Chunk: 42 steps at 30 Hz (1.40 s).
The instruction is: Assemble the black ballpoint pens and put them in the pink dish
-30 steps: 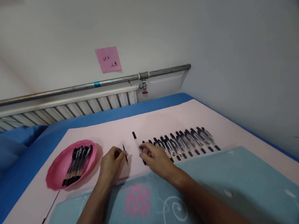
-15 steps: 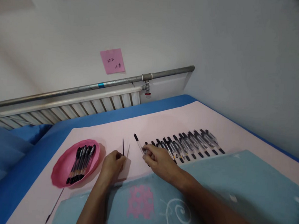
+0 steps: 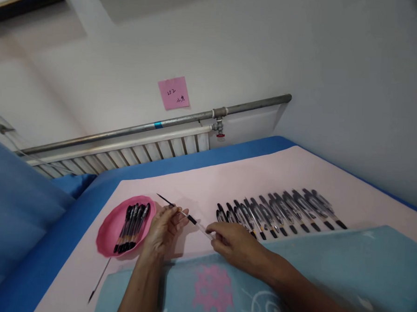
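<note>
My left hand (image 3: 164,229) pinches a thin pen refill (image 3: 163,199), its dark end pointing up and left. In my right hand (image 3: 237,243) is a clear pen barrel (image 3: 203,229) with a black grip, slanting toward the left fingers. Refill and barrel lie nearly in one line, meeting near the black grip; how far one sits inside the other I cannot tell. Beside my left hand, a pink bowl (image 3: 103,236) holds several assembled-looking black pens (image 3: 132,229). A long row of pen parts (image 3: 278,213) with black caps lies beyond my right hand.
A single loose refill (image 3: 99,281) rests on the pale pink sheet (image 3: 200,179) below the bowl. Teal patterned cloth (image 3: 329,260) covers the near side. A radiator (image 3: 142,155) and a pipe (image 3: 182,119) run along the wall behind.
The refill has swung from upright to slanted, and the barrel has come over to meet it by my left fingers. My left hand has turned, showing more palm. The camera view has shifted.
</note>
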Tool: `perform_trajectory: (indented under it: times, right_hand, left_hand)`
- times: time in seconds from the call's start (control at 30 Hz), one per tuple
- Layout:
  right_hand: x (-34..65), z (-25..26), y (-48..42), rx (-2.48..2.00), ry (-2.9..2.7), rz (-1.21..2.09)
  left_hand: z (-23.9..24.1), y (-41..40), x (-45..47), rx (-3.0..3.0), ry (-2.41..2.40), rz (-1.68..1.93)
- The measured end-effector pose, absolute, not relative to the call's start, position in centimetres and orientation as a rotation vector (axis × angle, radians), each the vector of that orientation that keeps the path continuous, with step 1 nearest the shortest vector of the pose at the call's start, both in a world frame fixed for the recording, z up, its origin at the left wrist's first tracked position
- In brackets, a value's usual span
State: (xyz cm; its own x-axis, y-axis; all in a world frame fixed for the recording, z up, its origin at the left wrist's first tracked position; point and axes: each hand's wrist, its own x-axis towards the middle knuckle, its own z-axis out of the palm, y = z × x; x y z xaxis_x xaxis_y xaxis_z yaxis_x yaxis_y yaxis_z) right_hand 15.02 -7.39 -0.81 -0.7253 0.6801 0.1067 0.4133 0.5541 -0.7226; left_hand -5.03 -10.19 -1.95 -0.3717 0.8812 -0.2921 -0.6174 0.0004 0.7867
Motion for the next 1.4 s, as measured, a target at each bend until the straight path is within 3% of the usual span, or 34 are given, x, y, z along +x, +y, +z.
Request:
perform_trajectory:
  times: [0.73, 0.93, 1.23, 1.4]
  right_hand:
    - [14.8, -1.4, -7.5, -0.895, -2.390, 0.933]
    - [14.8, -1.6, -7.5, -0.907, -2.404, 0.914]
    - [16.0, -0.5, -5.9, -1.055, -2.131, 0.834]
    - [16.8, -0.4, -4.9, -1.130, -1.922, 0.788]
  left_hand:
    - [-1.5, -10.9, -3.4, 0.622, 1.151, 1.475]
    - [-1.6, -10.6, -4.1, 0.564, 1.258, 1.744]
    - [-2.7, -10.7, -2.2, 1.040, 1.562, 1.381]
    - [-4.5, -9.9, 0.1, 1.607, 1.679, 1.100]
